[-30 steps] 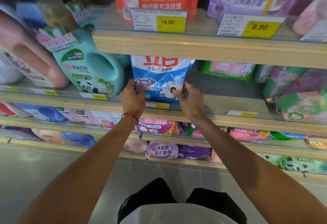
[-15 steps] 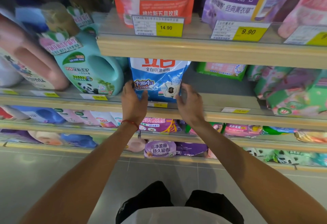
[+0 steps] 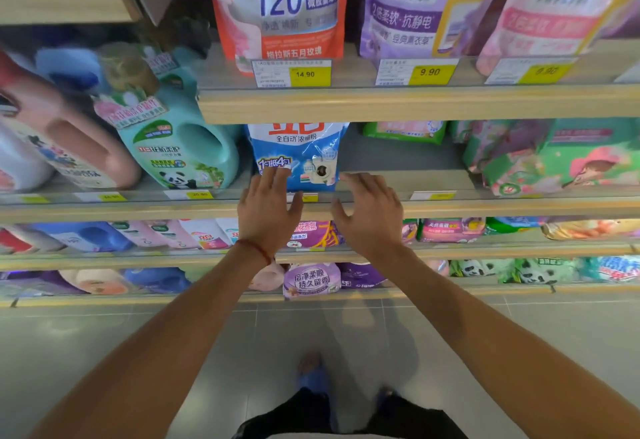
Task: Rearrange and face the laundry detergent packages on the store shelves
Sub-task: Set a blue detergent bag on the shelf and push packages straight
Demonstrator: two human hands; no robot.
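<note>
A blue and white detergent powder bag (image 3: 298,151) stands upright, label forward, at the front of the second shelf (image 3: 485,208). My left hand (image 3: 268,210) is just below and in front of it, fingers spread, fingertips near the bag's lower left corner. My right hand (image 3: 369,213) hovers open to the bag's lower right, apart from it. Neither hand holds anything. A red string circles my left wrist.
A teal jug (image 3: 183,147) and a pink jug (image 3: 65,140) stand left of the bag. Green and floral packs (image 3: 554,158) lie to the right, with a gap between. Orange (image 3: 280,9) and purple pouches (image 3: 405,5) fill the shelf above. Lower shelves hold more packs.
Both hands have let go of the blue bag's sides and drawn back and down, fingers opening. The view has tilted up a little.
</note>
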